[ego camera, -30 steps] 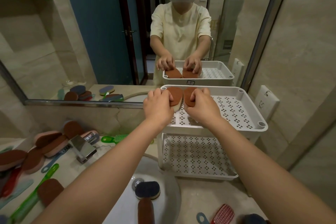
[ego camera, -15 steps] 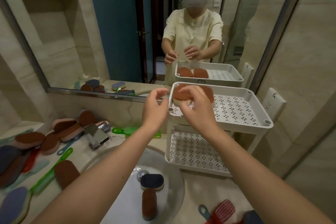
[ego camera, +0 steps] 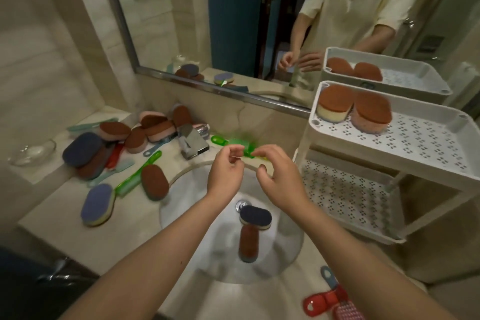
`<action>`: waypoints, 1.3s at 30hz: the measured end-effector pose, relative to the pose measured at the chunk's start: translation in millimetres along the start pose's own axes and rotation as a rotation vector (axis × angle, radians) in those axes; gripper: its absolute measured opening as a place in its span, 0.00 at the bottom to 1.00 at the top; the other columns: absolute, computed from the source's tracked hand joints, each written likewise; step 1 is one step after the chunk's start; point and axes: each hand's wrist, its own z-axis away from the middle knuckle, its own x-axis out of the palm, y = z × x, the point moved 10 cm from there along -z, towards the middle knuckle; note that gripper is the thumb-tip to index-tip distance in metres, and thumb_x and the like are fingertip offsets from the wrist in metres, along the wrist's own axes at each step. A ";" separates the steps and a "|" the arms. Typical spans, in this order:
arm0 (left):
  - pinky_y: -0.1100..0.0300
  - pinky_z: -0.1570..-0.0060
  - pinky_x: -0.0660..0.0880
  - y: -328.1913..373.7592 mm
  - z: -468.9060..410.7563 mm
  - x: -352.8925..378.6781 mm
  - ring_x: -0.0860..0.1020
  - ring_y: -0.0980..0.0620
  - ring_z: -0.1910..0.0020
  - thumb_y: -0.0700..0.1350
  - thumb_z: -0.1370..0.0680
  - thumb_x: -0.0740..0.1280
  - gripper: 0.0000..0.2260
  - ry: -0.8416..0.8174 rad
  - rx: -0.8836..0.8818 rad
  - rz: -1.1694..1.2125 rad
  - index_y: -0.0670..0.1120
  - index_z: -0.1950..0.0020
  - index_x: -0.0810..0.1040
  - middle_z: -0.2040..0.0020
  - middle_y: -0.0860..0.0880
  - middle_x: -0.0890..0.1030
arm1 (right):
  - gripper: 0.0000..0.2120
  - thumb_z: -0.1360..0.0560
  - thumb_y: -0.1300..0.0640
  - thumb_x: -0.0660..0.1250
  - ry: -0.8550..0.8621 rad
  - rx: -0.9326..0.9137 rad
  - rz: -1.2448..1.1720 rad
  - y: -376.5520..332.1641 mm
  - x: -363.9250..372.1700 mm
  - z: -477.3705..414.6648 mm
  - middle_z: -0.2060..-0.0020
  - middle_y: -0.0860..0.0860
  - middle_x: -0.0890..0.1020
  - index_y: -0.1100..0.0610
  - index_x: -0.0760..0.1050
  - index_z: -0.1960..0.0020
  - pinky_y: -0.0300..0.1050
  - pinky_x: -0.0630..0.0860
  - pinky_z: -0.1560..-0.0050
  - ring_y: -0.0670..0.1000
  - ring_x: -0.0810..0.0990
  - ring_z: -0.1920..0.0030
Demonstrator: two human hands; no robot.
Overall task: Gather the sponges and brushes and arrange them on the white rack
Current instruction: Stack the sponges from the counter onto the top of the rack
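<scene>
1. Brown-topped, the sponges (ego camera: 336, 101) sit side by side in the back left corner of the white rack (ego camera: 415, 143), on its top shelf. We judge they are packed close to leave room for more.
2. Our left hand (ego camera: 226, 170) and right hand (ego camera: 281, 180) hover near each other over the sink (ego camera: 181, 215). The fingers are loosely curled and hold nothing, ready for the next pick.
3. Just beyond the fingertips a green brush (ego camera: 233, 141) lies beside the tap (ego camera: 193, 141). A dark sponge (ego camera: 255, 215) and a brown sponge (ego camera: 248, 243) lie in the basin.
4. Most of the gathering is not yet done. A heap (ego camera: 145, 130) of sponges and brushes lies on the pale stone counter (ego camera: 130, 236) at left, and a red brush (ego camera: 324, 300) lies near its front edge.
5. A mirror (ego camera: 233, 8) runs along the wall behind.
</scene>
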 end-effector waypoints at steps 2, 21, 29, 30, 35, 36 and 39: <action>0.67 0.48 0.72 -29.9 1.2 -2.9 0.77 0.56 0.50 0.34 0.24 0.62 0.14 -0.041 -0.085 -0.048 0.52 0.46 0.74 0.51 0.55 0.78 | 0.16 0.28 0.63 0.63 -0.097 0.149 -0.009 30.1 29.8 8.2 0.44 0.48 0.77 0.55 0.76 0.41 0.47 0.74 0.44 0.47 0.76 0.45; 0.55 0.41 0.72 -252.4 53.0 56.6 0.77 0.45 0.42 0.37 0.21 0.60 0.17 -0.548 -0.754 -0.214 0.40 0.31 0.69 0.37 0.40 0.76 | 0.23 0.22 0.63 0.59 -0.449 1.186 -0.130 229.2 187.1 166.9 0.32 0.57 0.73 0.59 0.65 0.26 0.48 0.67 0.32 0.54 0.73 0.34; 0.61 0.55 0.73 -290.5 66.7 73.6 0.76 0.49 0.49 0.37 0.23 0.62 0.19 -0.601 -0.921 -0.187 0.43 0.32 0.70 0.43 0.44 0.77 | 0.20 0.22 0.64 0.58 -0.411 1.365 -0.172 242.2 207.0 198.3 0.36 0.59 0.77 0.62 0.67 0.30 0.53 0.71 0.35 0.58 0.76 0.38; 0.58 0.50 0.73 -294.2 68.2 73.2 0.76 0.47 0.45 0.37 0.23 0.62 0.20 -0.594 -0.946 -0.184 0.44 0.31 0.69 0.40 0.43 0.77 | 0.20 0.22 0.63 0.58 -0.390 1.386 -0.170 243.0 206.6 200.5 0.37 0.59 0.77 0.61 0.68 0.30 0.53 0.72 0.36 0.58 0.76 0.39; 0.53 0.45 0.73 -302.9 63.8 62.9 0.78 0.42 0.45 0.45 0.23 0.65 0.11 -0.507 -0.980 -0.142 0.44 0.41 0.76 0.47 0.42 0.79 | 0.17 0.22 0.60 0.61 -0.249 1.479 -0.242 242.6 204.1 204.6 0.41 0.58 0.78 0.59 0.72 0.34 0.56 0.76 0.39 0.59 0.78 0.43; 0.52 0.44 0.74 -302.7 60.3 60.6 0.79 0.42 0.45 0.47 0.23 0.66 0.13 -0.484 -0.973 -0.125 0.42 0.42 0.78 0.47 0.41 0.80 | 0.14 0.23 0.60 0.62 -0.233 1.472 -0.273 240.1 204.7 201.0 0.45 0.59 0.80 0.59 0.75 0.38 0.52 0.78 0.44 0.58 0.80 0.47; 0.49 0.40 0.75 -302.5 47.3 49.9 0.80 0.44 0.44 0.49 0.24 0.69 0.17 -0.405 -0.934 -0.140 0.41 0.39 0.77 0.44 0.41 0.81 | 0.05 0.24 0.59 0.64 -0.201 1.437 -0.417 229.7 211.2 184.4 0.59 0.53 0.81 0.54 0.79 0.53 0.44 0.76 0.61 0.52 0.79 0.61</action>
